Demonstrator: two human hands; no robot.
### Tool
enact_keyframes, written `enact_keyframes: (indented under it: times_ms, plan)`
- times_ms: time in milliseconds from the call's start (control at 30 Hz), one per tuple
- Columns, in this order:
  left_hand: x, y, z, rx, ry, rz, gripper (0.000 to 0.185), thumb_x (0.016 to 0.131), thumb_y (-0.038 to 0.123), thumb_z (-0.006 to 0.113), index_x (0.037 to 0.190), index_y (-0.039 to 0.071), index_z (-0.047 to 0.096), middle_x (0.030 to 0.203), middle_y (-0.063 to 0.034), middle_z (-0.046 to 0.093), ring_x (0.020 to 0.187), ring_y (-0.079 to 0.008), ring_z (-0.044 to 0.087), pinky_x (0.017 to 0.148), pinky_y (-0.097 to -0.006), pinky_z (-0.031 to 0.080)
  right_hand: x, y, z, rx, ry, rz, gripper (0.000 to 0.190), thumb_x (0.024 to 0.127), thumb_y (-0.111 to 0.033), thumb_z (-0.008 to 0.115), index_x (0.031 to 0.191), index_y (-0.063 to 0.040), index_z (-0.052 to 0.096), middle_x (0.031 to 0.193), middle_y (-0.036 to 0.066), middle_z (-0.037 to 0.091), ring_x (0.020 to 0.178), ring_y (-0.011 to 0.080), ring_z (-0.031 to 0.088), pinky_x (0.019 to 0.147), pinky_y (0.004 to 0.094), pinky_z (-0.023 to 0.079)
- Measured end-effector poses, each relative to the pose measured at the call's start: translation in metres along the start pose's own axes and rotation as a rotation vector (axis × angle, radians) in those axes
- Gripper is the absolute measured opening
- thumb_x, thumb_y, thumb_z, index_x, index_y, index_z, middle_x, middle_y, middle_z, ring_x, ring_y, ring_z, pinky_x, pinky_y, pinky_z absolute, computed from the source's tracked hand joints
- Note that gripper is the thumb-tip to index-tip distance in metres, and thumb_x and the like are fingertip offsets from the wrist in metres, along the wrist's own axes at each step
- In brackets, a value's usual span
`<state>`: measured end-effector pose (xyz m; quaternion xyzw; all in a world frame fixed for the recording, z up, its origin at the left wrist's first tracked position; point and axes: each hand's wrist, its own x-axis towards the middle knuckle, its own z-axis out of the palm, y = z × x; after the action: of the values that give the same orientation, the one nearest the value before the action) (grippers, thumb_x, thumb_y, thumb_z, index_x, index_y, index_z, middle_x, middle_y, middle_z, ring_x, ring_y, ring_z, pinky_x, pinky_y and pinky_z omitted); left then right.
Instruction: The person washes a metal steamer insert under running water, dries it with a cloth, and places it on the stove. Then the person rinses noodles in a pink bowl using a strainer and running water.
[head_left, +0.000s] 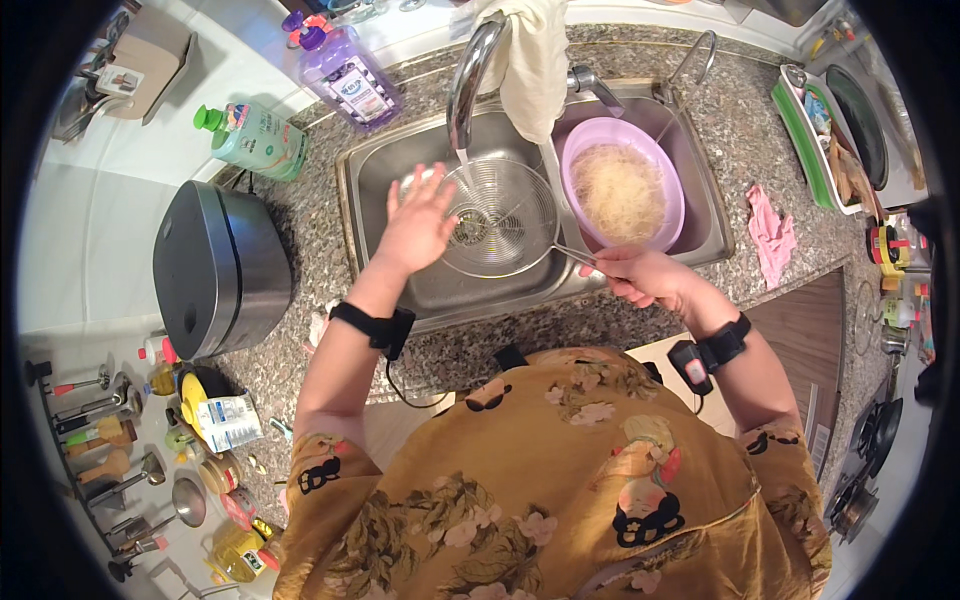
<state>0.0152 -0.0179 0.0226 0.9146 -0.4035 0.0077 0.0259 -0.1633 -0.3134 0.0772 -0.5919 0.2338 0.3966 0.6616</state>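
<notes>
My right hand (637, 276) grips the handle of a round wire skimmer (517, 225), held level inside the left basin of a steel double sink (450, 292). Water runs from the curved chrome faucet (466, 90) onto the skimmer's wire rings. Beside its left rim my left hand (420, 221) hovers with fingers spread and nothing in it. Through the mesh the basin's drain (472, 227) shows. A light purple bowl (676, 187) sits in the right basin, holding a heap of pale thin shreds (619, 191), perhaps noodles.
Left of the sink stand a dark rice cooker (217, 270), a green pump bottle (259, 142) and a purple pump bottle (351, 79). A pale cloth (531, 67) drapes over the faucet. To the right lie a pink cloth (772, 236) and a green-and-white rack (806, 142).
</notes>
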Motion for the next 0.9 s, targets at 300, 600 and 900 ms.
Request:
enact_keyframes:
  times_ms: [300, 600, 900]
  plan:
    - [0.011, 0.006, -0.002, -1.320, -0.069, -0.499, 0.043, 0.097, 0.008, 0.046, 0.140, 0.004, 0.042, 0.098, -0.0036, 0.067, 0.080, -0.0116, 0.066, 0.066, -0.0242, 0.049, -0.031, 0.003, 0.003, -0.007, 0.086, -0.066, 0.027, 0.103, -0.025, 0.041, 0.116, -0.011, 0.060, 0.057, -0.007, 0.037, 0.045, 0.0029, 0.028, 0.040, 0.0185, 0.020]
    - [0.018, 0.013, 0.074, -1.993, 0.219, -1.080, 0.019, 0.097, 0.009, 0.050, 0.115, 0.004, 0.056, 0.103, -0.0128, 0.066, 0.094, -0.0243, 0.066, 0.078, -0.0363, 0.055, 0.067, 0.006, 0.011, -0.324, 0.305, -0.479, 0.023, 0.099, -0.024, 0.050, 0.109, -0.010, 0.066, 0.061, -0.006, 0.043, 0.057, 0.0056, 0.038, 0.055, 0.0225, 0.036]
    - [-0.014, 0.041, 0.032, -2.155, 0.394, -0.993, 0.047, 0.090, 0.000, 0.052, 0.133, 0.005, 0.035, 0.118, -0.0152, 0.055, 0.111, -0.0312, 0.058, 0.092, -0.0507, 0.052, 0.093, -0.025, 0.034, -0.121, 0.028, -0.223, 0.028, 0.102, -0.029, 0.042, 0.115, -0.011, 0.059, 0.058, -0.005, 0.040, 0.046, 0.0055, 0.031, 0.041, 0.0221, 0.025]
